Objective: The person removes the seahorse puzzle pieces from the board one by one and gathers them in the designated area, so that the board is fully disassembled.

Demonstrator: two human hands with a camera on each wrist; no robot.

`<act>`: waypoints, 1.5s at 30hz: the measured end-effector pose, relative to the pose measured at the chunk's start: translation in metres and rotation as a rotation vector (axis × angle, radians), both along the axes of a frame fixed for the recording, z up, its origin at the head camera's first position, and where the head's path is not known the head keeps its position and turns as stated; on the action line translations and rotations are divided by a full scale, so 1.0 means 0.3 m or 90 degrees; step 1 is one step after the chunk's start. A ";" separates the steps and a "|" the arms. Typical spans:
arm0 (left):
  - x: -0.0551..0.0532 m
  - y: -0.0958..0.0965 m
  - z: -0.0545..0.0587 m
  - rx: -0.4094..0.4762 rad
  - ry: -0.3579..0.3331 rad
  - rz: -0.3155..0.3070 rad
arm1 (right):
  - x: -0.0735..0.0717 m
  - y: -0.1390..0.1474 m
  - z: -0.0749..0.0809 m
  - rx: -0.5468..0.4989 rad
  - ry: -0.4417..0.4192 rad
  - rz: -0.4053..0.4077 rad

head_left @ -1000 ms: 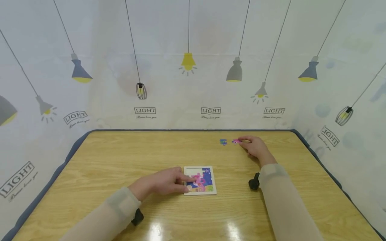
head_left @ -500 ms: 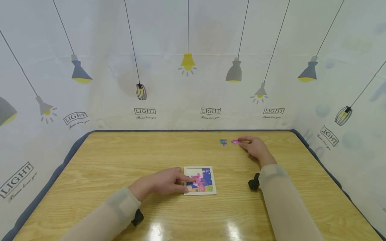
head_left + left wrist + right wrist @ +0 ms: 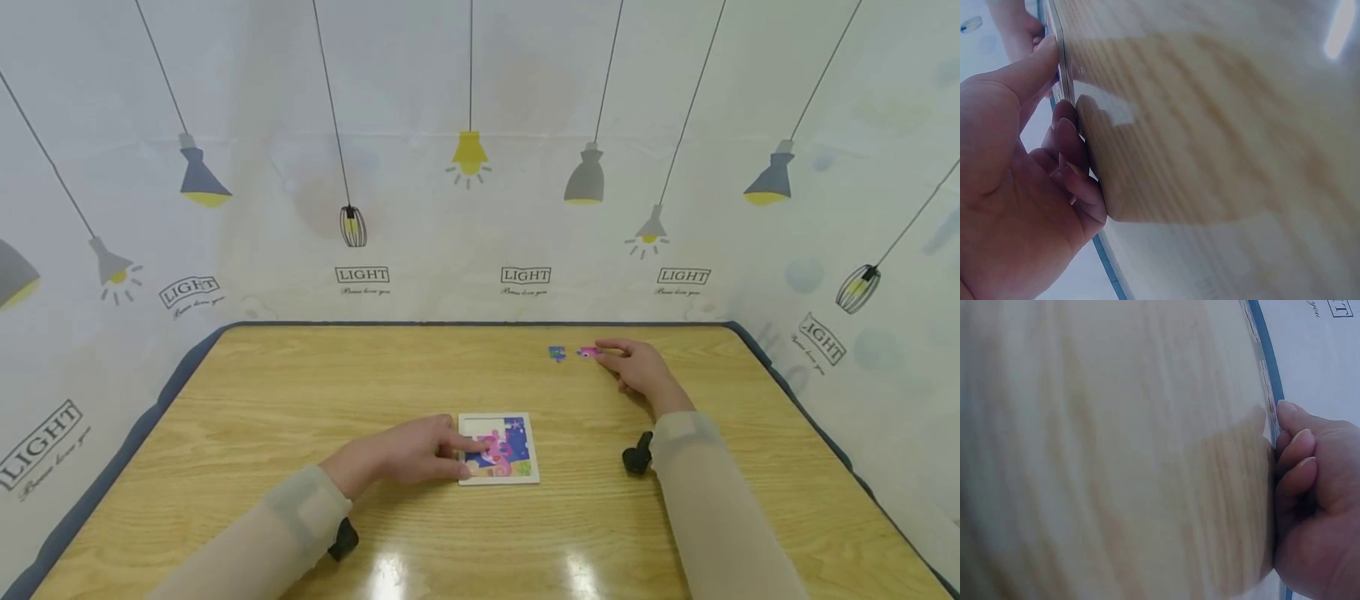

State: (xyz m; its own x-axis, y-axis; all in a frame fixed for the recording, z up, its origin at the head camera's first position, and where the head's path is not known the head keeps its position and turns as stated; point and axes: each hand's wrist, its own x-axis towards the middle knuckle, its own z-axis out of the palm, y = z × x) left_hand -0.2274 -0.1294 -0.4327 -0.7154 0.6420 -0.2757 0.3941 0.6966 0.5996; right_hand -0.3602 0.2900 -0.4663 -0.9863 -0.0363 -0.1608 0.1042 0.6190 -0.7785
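A white-framed jigsaw puzzle board (image 3: 535,454) lies on the table, with blue and pink pieces in it and a bare white patch at its upper left. My left hand (image 3: 412,450) rests on it from the left: the index finger is stretched over the picture and the thumb touches the lower left of the frame. In the left wrist view the other fingers of that hand (image 3: 1016,169) are bent against the table. Farther back on the right, my right hand (image 3: 636,368) pinches the edge of a pink puzzle piece (image 3: 587,352) between thumb and index finger, low at the tabletop.
A blue and green puzzle piece (image 3: 557,353) lies just left of the pink one. The wooden table (image 3: 337,367) ends at a dark blue edge against a wall covering (image 3: 420,167) printed with lamps. Black cameras (image 3: 637,457) sit under both wrists.
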 end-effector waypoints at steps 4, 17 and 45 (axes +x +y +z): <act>-0.003 0.002 0.000 0.003 0.000 -0.001 | 0.014 0.004 0.000 -0.029 0.001 0.000; 0.004 0.003 0.001 0.005 0.002 -0.008 | 0.144 -0.017 0.052 -0.176 0.015 0.043; -0.001 0.002 -0.002 -0.003 0.007 -0.003 | 0.254 -0.295 0.098 -0.002 -0.017 0.362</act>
State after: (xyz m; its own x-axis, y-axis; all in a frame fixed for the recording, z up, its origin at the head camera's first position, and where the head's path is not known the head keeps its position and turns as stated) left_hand -0.2278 -0.1288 -0.4332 -0.7156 0.6437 -0.2712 0.4030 0.6976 0.5924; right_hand -0.2840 0.2015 -0.4370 -0.8069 -0.5613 -0.1839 -0.2257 0.5807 -0.7822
